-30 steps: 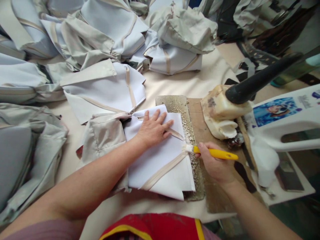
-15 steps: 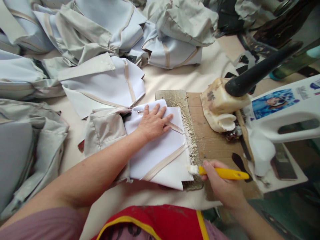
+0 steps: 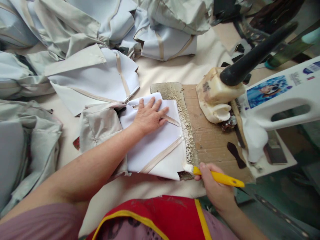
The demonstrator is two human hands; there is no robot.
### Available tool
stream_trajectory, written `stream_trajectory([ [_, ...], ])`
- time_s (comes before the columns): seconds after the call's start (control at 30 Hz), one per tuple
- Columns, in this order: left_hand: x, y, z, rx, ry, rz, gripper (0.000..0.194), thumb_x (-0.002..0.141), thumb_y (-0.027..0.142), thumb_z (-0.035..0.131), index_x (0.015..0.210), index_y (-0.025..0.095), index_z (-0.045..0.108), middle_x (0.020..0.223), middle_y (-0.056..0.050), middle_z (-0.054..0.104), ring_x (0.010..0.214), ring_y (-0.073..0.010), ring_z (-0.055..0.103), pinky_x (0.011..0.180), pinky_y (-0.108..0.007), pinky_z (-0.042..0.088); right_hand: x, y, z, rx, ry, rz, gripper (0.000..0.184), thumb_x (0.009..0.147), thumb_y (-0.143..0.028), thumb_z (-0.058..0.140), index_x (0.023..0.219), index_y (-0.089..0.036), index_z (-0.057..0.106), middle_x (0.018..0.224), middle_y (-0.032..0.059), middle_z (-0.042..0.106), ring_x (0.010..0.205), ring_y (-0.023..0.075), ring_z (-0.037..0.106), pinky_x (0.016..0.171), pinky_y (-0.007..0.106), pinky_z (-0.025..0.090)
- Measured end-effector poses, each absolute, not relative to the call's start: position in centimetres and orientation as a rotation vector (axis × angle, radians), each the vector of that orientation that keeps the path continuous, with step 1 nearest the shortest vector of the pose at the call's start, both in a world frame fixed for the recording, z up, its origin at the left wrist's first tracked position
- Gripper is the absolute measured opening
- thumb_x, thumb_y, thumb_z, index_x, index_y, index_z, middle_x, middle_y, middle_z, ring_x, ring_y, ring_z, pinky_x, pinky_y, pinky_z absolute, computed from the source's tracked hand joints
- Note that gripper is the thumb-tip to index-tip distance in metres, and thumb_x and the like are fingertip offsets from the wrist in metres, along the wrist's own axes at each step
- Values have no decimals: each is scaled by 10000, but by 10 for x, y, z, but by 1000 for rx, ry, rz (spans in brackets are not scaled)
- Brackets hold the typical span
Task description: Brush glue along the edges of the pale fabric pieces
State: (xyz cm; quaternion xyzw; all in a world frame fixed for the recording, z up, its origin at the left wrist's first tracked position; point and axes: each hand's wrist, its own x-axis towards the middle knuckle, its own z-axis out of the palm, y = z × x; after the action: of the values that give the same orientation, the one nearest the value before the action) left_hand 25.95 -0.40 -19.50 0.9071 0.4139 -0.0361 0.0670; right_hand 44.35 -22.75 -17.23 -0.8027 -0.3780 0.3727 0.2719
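My left hand (image 3: 150, 115) lies flat with spread fingers on a white sewn piece (image 3: 157, 146) with beige tape seams, pressing it down. A grey fabric part (image 3: 100, 126) joins the piece on its left. My right hand (image 3: 215, 186) grips a brush with a yellow handle (image 3: 225, 179). Its white-coated bristles (image 3: 188, 167) touch the piece's right edge near the lower corner. Under that edge lies a board (image 3: 186, 133) crusted with dried, lumpy glue-like residue.
Cardboard (image 3: 207, 143) lies right of the crusted board, carrying a cut-open plastic container (image 3: 215, 96) with a black cone-shaped tool (image 3: 257, 55) on it. A white jug (image 3: 287, 96) lies further right. Similar sewn pieces (image 3: 95, 76) are heaped at left and back.
The brush has shifted slightly left, onto the piece's right edge, and its handle tilts more. My left hand stays on the piece. The whole view has shifted a little.
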Motion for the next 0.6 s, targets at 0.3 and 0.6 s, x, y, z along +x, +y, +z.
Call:
stream_trajectory([
  [0.3, 256, 21, -165, 2639, 1208, -253, 489, 924, 525, 308, 1335, 289, 428, 1476, -47, 296, 1365, -300, 195, 1050, -564, 153, 458, -242, -154, -2132, -889, 843, 435, 819, -571, 499, 594, -207, 578, 544, 36, 594, 509, 178, 530, 502, 272, 413],
  [0.6, 211, 93, -152, 2006, 1409, -540, 682, 724, 605, 541, 1281, 212, 519, 1232, -40, 596, 1061, -197, 579, 877, -219, 432, 452, -234, -162, -2224, -987, 850, 472, 823, -587, 440, 527, -231, 532, 471, -11, 537, 451, 157, 513, 423, 252, 376],
])
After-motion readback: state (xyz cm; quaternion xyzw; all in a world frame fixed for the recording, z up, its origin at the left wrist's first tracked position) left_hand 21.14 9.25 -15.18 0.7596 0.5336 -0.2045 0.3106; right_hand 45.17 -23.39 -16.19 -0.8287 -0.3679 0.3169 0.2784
